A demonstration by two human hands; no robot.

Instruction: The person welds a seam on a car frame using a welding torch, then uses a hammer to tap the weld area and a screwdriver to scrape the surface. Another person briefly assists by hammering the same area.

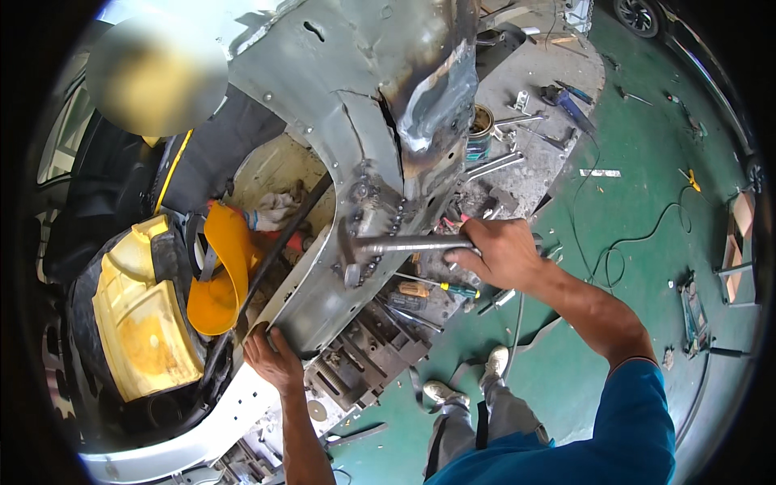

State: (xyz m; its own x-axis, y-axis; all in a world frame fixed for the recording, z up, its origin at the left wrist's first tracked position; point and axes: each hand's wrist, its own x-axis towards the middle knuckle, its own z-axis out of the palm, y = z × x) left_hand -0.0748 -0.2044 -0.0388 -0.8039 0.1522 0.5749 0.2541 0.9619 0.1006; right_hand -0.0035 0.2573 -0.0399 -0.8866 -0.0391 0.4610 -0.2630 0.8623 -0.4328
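Note:
My right hand (503, 255) is wrapped round the handle of a hammer (416, 243). The hammer's head lies over a grey car body pillar (315, 303), by a row of dark weld spots at the pillar's foot; whether it touches the metal I cannot tell. Higher up, the pillar is scorched brown and split by a dark gap. My left hand (275, 361) rests on the edge of the body's lower rail, thumb and fingers apart. A yellow and green screwdriver (453, 288) lies below the hammer handle.
Inside the body are yellow foam padding (149, 311), an orange curved shield (222, 271) and a pale glove (275, 210). A grey work surface holds a blue angle grinder (566, 107), a can (480, 129) and several wrenches. A cable (618, 255) curls across the green floor.

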